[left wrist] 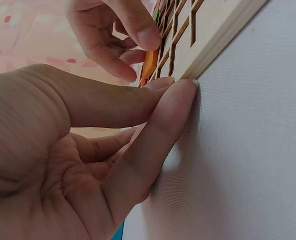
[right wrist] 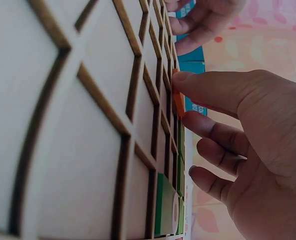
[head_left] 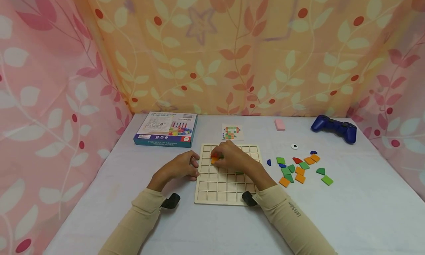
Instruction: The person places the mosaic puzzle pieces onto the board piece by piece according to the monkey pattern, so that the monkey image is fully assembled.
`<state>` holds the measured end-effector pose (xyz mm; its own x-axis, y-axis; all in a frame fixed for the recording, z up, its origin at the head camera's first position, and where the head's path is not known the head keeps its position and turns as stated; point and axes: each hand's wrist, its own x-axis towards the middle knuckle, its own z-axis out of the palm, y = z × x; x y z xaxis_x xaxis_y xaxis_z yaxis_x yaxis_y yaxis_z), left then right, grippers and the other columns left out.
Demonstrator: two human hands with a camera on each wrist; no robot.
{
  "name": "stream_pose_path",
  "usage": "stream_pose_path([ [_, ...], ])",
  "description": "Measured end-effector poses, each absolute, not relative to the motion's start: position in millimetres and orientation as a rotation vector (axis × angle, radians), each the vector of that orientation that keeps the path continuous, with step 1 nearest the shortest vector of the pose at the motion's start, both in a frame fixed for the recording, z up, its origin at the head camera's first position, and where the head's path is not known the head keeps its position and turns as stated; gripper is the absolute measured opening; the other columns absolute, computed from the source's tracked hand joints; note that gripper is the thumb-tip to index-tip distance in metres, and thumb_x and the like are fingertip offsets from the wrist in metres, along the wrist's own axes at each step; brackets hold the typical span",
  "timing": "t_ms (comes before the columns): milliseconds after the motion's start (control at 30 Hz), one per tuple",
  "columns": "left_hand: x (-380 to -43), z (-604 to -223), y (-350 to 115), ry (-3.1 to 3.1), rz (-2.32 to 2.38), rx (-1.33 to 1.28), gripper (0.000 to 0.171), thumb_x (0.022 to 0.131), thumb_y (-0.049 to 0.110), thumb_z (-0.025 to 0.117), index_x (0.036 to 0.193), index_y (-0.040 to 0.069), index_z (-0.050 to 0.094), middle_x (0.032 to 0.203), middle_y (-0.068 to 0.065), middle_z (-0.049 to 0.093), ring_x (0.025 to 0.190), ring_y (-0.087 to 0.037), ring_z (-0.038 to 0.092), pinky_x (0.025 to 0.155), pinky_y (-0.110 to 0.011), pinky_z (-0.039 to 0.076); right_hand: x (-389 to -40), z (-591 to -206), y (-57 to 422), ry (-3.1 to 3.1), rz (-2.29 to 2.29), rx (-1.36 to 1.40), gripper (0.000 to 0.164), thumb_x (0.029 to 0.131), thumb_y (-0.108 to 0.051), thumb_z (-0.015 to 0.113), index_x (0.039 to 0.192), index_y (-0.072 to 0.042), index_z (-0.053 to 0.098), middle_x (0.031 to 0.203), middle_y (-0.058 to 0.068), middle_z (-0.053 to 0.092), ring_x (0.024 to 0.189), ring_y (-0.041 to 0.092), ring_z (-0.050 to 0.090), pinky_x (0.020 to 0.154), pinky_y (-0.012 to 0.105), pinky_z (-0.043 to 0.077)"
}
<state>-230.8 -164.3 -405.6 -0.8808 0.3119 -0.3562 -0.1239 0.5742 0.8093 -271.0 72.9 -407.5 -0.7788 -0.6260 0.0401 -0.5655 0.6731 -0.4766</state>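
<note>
A wooden grid board (head_left: 217, 196) lies flat on the table. My left hand (head_left: 180, 166) is at its left edge; in the left wrist view the thumb and a finger (left wrist: 180, 107) hold the board's rim. Over the upper left squares, my right hand (head_left: 234, 157) pinches an orange square tile (head_left: 214, 160), also seen edge-on in the right wrist view (right wrist: 178, 97). Red shows just behind that tile. Green tiles (right wrist: 162, 205) and a white round piece (right wrist: 175, 212) sit in the grid. My right hand and forearm hide part of the board.
Loose orange (head_left: 300, 178), green (head_left: 327, 180), red (head_left: 297, 160) and blue (head_left: 269, 162) tiles lie right of the board, near a white eye-like disc (head_left: 294, 146). Behind are a pattern card (head_left: 232, 132), a pink block (head_left: 280, 125), a boxed set (head_left: 166, 129) and a blue game controller (head_left: 333, 128).
</note>
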Motion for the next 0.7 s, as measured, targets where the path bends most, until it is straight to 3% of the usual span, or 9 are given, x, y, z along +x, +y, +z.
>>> stream_pose_path([
  [700,-230.0,-406.0,-165.7,2.336,1.274,0.162,0.056,0.091,-0.001,0.076,0.142,-0.001,0.051,0.115,-0.015,0.061,0.082,-0.019,0.067,0.076,-0.028,0.064,-271.0,-409.0,73.7,2.695,-0.838,-0.994,0.026,0.093,-0.011,0.082,0.118,-0.007,0.079,0.114,0.003,0.077,0.111,0.021,0.063,0.106,0.042,0.051],
])
